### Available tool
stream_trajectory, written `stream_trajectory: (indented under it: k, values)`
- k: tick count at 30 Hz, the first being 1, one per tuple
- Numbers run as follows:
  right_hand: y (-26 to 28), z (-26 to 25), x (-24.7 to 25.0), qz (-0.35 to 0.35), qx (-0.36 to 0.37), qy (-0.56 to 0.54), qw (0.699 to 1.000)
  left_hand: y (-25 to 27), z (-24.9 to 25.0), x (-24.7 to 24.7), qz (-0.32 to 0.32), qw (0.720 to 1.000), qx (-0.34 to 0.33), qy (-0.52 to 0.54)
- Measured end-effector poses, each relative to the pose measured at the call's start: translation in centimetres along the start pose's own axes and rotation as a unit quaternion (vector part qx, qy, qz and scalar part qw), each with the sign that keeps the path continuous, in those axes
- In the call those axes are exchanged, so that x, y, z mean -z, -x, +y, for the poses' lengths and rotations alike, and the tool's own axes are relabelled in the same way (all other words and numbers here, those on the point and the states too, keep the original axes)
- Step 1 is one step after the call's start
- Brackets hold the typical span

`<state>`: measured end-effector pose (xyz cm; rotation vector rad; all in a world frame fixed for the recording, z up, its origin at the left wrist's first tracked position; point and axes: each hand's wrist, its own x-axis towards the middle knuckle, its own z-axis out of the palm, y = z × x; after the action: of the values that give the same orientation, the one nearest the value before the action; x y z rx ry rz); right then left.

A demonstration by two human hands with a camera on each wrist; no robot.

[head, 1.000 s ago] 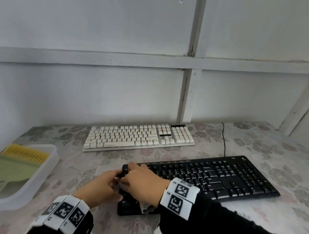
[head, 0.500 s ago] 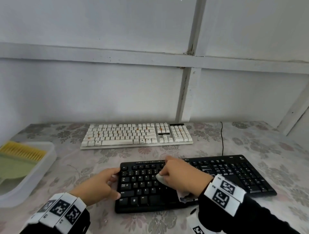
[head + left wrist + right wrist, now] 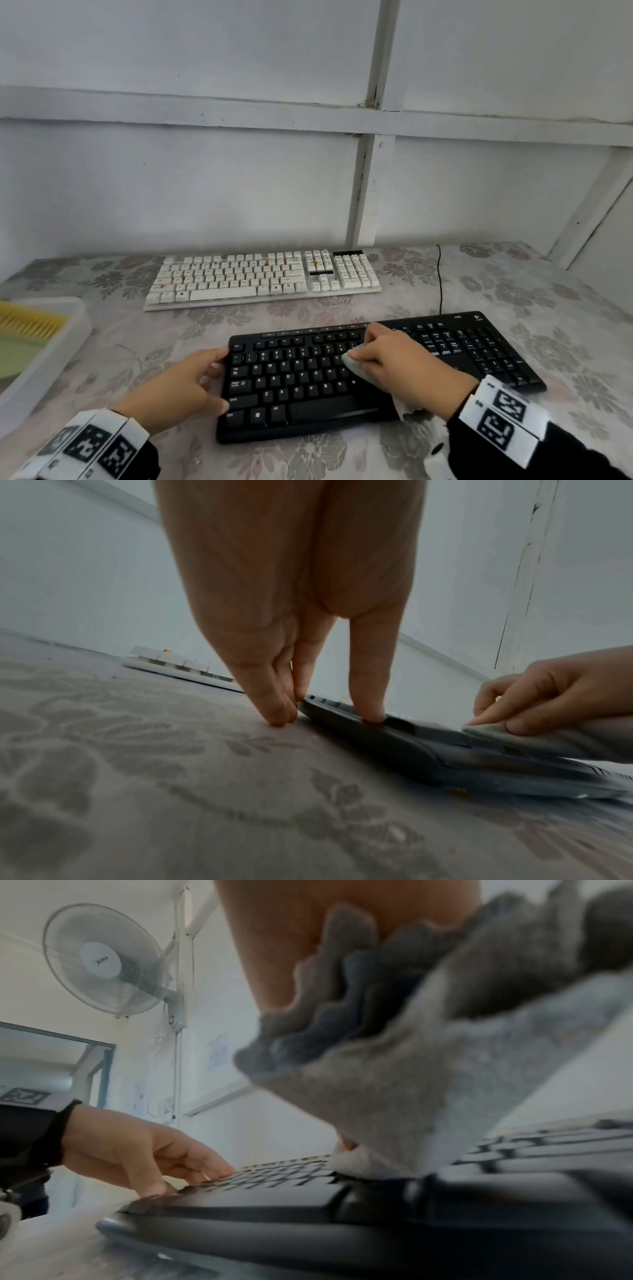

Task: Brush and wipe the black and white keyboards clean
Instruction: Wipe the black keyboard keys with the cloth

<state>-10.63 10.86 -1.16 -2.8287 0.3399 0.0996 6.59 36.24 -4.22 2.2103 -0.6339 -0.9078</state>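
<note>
The black keyboard (image 3: 308,387) lies nearest me on the flowered table, and the white keyboard (image 3: 263,277), with orange stains on some keys, lies behind it. My left hand (image 3: 212,377) rests against the black keyboard's left end. In the left wrist view my left hand (image 3: 325,718) has one fingertip on the black keyboard (image 3: 428,748) and the others on the table beside it. My right hand (image 3: 387,356) holds a grey-white cloth (image 3: 354,365) pressed on the middle keys. The cloth (image 3: 394,1096) bunches under the palm and hides those keys.
A translucent plastic tray (image 3: 51,349) at the left table edge holds a green brush with yellow bristles (image 3: 27,325). A black cable (image 3: 440,281) runs from the black keyboard to the wall. A crumb (image 3: 457,791) lies by the keyboard's front edge. A wall fan (image 3: 106,958) hangs overhead.
My right hand has slid the cloth rightward over the black keys, from the left end to the middle. My left hand has stayed at the left end.
</note>
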Motion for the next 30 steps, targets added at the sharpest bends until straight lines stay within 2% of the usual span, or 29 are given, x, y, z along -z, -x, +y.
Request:
stream_trajectory:
  k: [7,13,16,19,22,25,30]
  values:
    - [1.2,3.9,1.4,0.014,-0.06,-0.001,0.998,-0.3,-0.2,0.0,-0.003,1.0,0.015,0.015]
    - [0.5,5.6,3.6,-0.02,-0.137,0.018,0.99,-0.3,-0.2,-0.1,0.001,1.0,0.015,0.009]
    - [0.0,2.5,4.3,-0.012,-0.09,-0.009,0.996,-0.5,-0.4,-0.1,0.0,1.0,0.015,0.019]
    - [-0.7,-1.8,3.4,-0.046,-0.007,-0.051,0.998,-0.8,-0.7,-0.1,0.003,0.999,0.01,0.031]
    - [-1.2,-3.7,1.5,-0.084,0.045,0.003,0.995,-1.0,-1.2,0.0,0.007,0.999,0.007,0.045]
    - [-1.0,-2.6,0.7,-0.068,0.043,0.026,0.996,-1.3,-1.5,0.0,0.003,0.998,0.002,0.056]
    - [0.7,1.5,1.5,-0.024,0.004,-0.013,1.0,-1.4,-1.8,0.0,0.005,0.998,0.007,0.065]
